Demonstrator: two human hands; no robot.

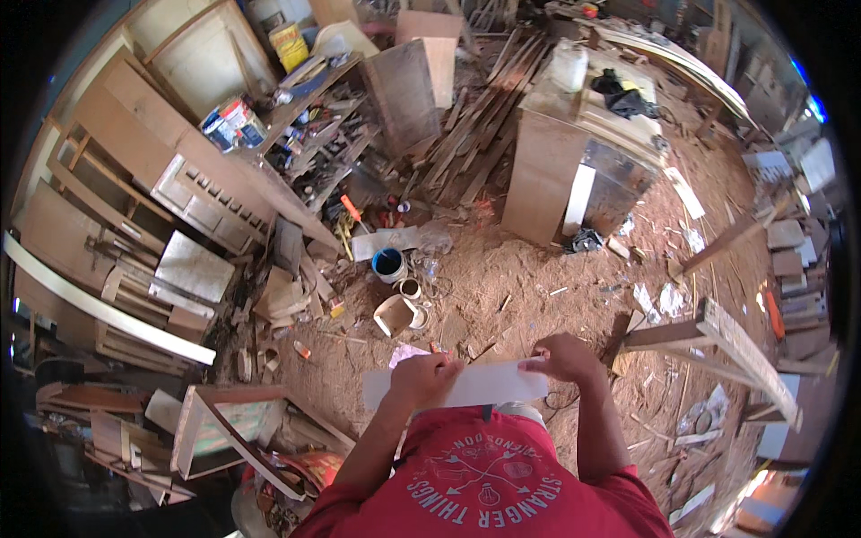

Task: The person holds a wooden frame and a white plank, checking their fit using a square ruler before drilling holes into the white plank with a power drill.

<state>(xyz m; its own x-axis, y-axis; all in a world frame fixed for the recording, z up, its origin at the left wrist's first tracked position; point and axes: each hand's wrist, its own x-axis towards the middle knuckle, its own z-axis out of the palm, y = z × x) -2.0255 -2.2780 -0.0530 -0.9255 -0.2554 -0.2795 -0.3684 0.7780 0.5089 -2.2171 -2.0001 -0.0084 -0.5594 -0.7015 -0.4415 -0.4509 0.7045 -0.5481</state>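
A flat, pale white strip lies crosswise in front of my waist, held by both hands. My left hand is closed over its left part, and a stretch of the strip sticks out beyond that hand. My right hand pinches the strip's right end between thumb and fingers. What the strip is made of, I cannot tell. Just past my left hand, a pinkish scrap rests on the floor.
Ahead stand a bucket with blue inside and a cut-open pale container. A wooden cabinet is farther off. To the right rises a wooden trestle; near left leans a wooden frame. Sawdust covers the floor.
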